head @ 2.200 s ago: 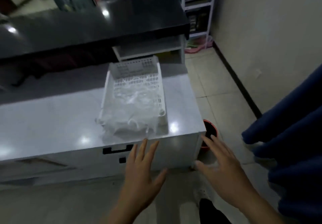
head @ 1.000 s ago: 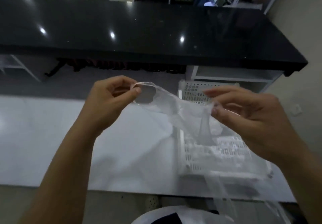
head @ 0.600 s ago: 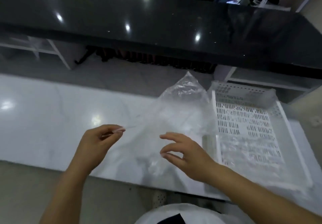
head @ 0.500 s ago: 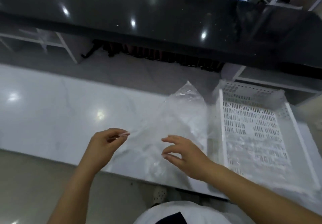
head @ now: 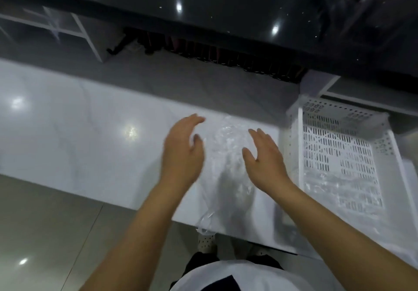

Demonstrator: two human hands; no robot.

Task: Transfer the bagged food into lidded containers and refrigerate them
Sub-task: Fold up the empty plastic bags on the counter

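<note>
One clear, crinkled plastic bag (head: 228,155) is being seen lying flat on a glossy white marble-patterned counter (head: 79,137), its thin film trailing over the counter's near edge. Two bare hands are being held just above the bag: the left hand (head: 183,152) at the bag's left side, the right hand (head: 264,157) at its right, both with fingers straight and relaxed, nothing being gripped. One white perforated plastic basket (head: 300,155), rectangular and slotted, is being seen just right of the bag, with more clear film lying inside it. A polished black countertop (head: 226,3) is being seen beyond the bag.
</note>
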